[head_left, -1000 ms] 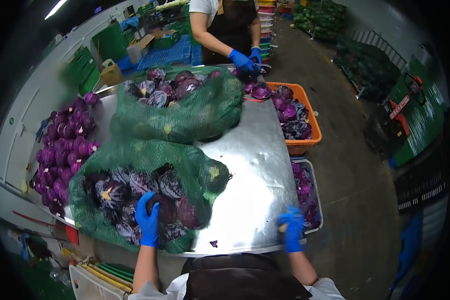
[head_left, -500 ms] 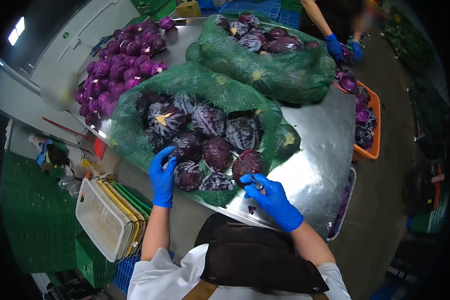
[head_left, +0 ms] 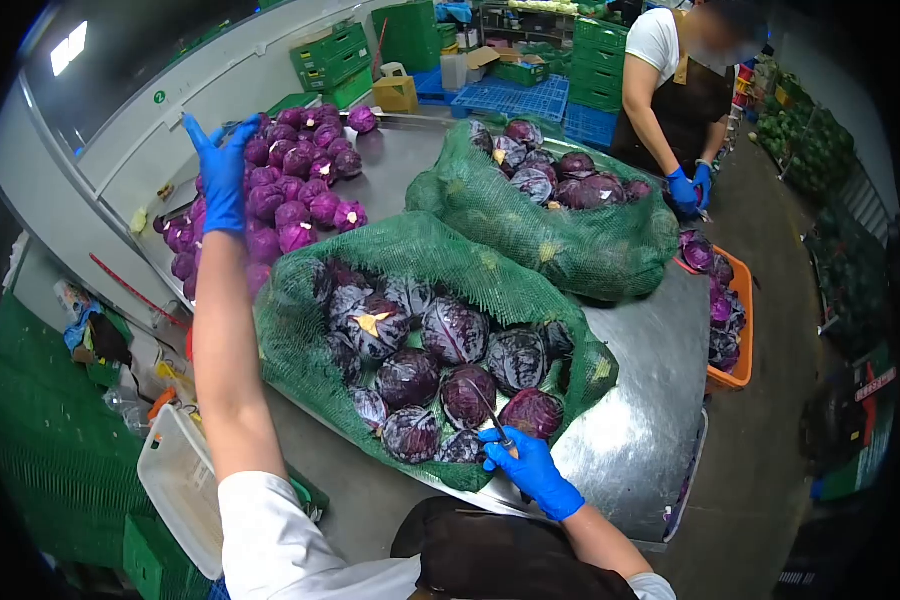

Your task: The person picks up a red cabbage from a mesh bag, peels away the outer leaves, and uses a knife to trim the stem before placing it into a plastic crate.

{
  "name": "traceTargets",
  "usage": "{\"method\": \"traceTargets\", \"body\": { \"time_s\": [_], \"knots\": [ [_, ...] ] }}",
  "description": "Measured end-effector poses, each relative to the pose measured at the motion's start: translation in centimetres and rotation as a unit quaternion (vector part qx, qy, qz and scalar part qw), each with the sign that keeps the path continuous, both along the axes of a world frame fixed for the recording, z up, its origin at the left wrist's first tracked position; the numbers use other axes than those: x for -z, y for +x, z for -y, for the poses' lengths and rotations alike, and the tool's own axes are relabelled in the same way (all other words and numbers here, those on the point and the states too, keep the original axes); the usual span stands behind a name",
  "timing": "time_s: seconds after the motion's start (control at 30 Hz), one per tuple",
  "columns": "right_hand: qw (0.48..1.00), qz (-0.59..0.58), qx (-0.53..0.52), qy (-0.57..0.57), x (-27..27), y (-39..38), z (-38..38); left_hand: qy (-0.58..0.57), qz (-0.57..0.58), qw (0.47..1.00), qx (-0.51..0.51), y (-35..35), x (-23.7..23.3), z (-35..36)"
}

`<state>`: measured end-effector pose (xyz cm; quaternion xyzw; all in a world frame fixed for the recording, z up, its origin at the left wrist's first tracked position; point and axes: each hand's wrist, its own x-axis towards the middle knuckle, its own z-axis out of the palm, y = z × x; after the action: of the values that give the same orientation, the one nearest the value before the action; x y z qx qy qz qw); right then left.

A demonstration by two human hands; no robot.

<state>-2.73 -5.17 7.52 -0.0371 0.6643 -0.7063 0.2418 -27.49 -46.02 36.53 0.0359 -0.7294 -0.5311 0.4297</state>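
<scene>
Your left hand is raised at the side of the pile of bright purple cabbages, fingers spread wide, with nothing visible in it; you cannot tell from here whether it touches the pile. Your right hand is closed around the handle of a small knife, its blade reaching over the darker cabbages, which sit in the open green mesh bag on the metal table. Expect these heads to be dense, firm and fairly heavy, with waxy outer leaves that may slip under gloves and tear if pinched. Cup one from the side with your palm and spread fingers, clear of the blade; the soft mesh would probably sag and snag.
</scene>
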Motion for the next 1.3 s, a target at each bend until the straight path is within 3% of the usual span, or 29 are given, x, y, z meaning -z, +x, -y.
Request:
{"method": "traceTargets", "body": {
  "time_s": [0.1, 0.17, 0.2, 0.23, 0.27, 0.3, 0.33, 0.4, 0.5, 0.63, 0.73, 0.8, 0.9, 1.0, 1.03, 1.13, 1.17, 1.23, 1.27, 1.3],
  "knots": [
    [1.0, 0.001, 0.017, -0.007, 0.9, 0.3, 0.0, -0.064, -0.021, 0.998, 0.006, 0.6, 0.5, -2.7],
    [1.0, 0.001, 0.03, -0.006, 2.4, 0.8, -0.7, -0.119, -0.055, 0.991, -0.005, -0.7, 7.7, -1.4],
    [0.999, 0.006, 0.038, -0.002, 2.7, 1.3, -1.2, -0.071, -0.011, 0.997, 0.032, 0.6, 11.2, -2.4],
    [0.999, 0.008, 0.05, 0.001, 2.8, 1.8, -1.7, -0.192, 0.005, 0.981, -0.034, 0.8, 16.0, -1.9],
    [0.998, 0.009, 0.064, 0.004, 2.7, 1.8, -2.2, -0.104, 0.069, 0.992, -0.007, 2.2, 21.3, -2.1],
    [0.997, 0.02, 0.07, 0.027, 1.7, 2.2, -2.8, -0.053, 0.113, 0.992, 0.024, 4.5, 23.6, -4.3],
    [0.995, 0.032, 0.073, 0.057, 1.3, 2.5, -3.4, -0.068, 0.134, 0.989, -0.002, 4.8, 29.8, -2.9],
    [0.988, 0.069, 0.062, 0.12, 1.0, 3.3, -4.6, -0.118, 0.23, 0.964, -0.066, 7.4, 32.0, -5.6],
    [0.988, 0.072, 0.075, 0.115, 2.9, 4.4, -5.2, 0.021, 0.284, 0.959, -0.004, 6.7, 36.9, -4.5],
    [0.991, 0.051, 0.079, 0.094, 5.1, 5.1, -4.7, 0.054, 0.272, 0.96, 0.032, 6.6, 36.3, -4.5],
    [0.99, 0.026, 0.077, 0.114, 4.2, 5.3, -4.6, 0.017, 0.195, 0.98, 0.013, 6.4, 39.3, -3.8],
    [0.989, 0.016, 0.082, 0.125, 4.2, 5.8, -4.7, 0.101, 0.136, 0.984, 0.063, 6.4, 40.2, -3.8],
    [0.987, 0.01, 0.099, 0.124, 4.9, 6.7, -5.9, 0.188, 0.153, 0.966, 0.085, 7.4, 38.7, -4.0],
    [0.985, 0.079, 0.109, 0.11, 5.0, 7.6, -7.5, 0.321, 0.181, 0.912, 0.182, 8.9, 35.9, -4.5],
    [0.986, 0.084, 0.13, 0.059, 4.9, 7.9, -8.2, 0.342, 0.166, 0.894, 0.237, 9.5, 35.4, -4.2],
    [0.982, -0.019, 0.16, 0.098, 4.6, 8.4, -10.8, 0.41, 0.183, 0.809, 0.38, 13.1, 30.7, -7.0],
    [0.98, 0.004, 0.176, 0.097, 3.5, 8.4, -11.6, 0.396, 0.174, 0.798, 0.419, 14.6, 29.1, -8.9],
    [0.969, -0.048, 0.233, 0.069, 2.7, 8.2, -13.0, 0.451, 0.204, 0.716, 0.492, 16.4, 29.0, -11.9],
    [0.961, -0.084, 0.252, 0.077, 1.8, 7.8, -13.9, 0.451, 0.229, 0.688, 0.52, 17.7, 27.9, -15.6],
    [0.951, -0.12, 0.27, 0.086, 0.9, 7.4, -14.8, 0.445, 0.297, 0.704, 0.467, 18.7, 29.1, -18.8]
  ]
}}
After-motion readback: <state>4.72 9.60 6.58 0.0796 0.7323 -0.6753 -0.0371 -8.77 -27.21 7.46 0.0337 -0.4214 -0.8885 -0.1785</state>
